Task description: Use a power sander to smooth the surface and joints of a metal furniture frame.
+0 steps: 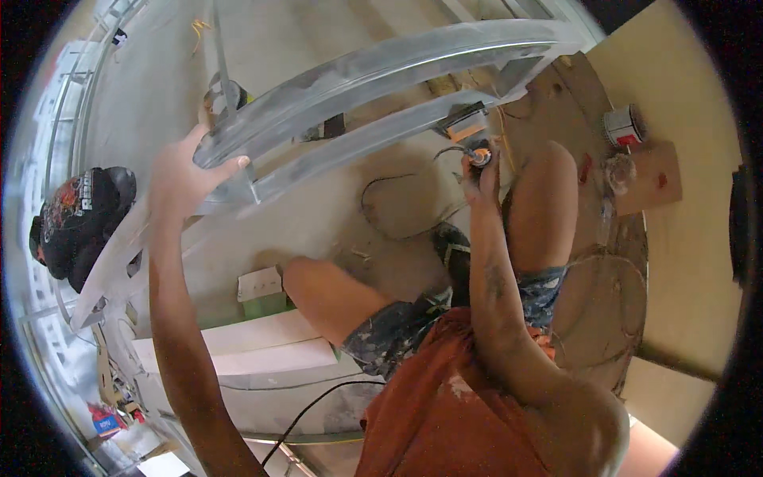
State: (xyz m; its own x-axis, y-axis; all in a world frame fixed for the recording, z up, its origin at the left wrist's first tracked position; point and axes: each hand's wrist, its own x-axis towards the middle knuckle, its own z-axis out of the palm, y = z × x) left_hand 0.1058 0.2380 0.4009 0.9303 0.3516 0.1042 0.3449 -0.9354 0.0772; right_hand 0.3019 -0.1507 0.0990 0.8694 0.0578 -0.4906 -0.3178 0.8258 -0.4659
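A long, curved grey metal frame (381,65) with two parallel rails crosses the upper middle of the head view. My left hand (184,168) grips its left end, thumb along the near side and fingers around the far side. At the frame's right end, my right hand (486,175) holds a grey and orange power sander (467,127) by its body. The sander's head is up by the lower rail; whether it touches the metal I cannot tell. Part of the sander is hidden by the fingers.
A black printed bag (83,219) sits at left. Near my left knee are a small box (262,291) and a pale board (246,342). A black cable (318,393) runs behind me. At right stand a paint can (625,126) and cardboard (653,179) by the wall.
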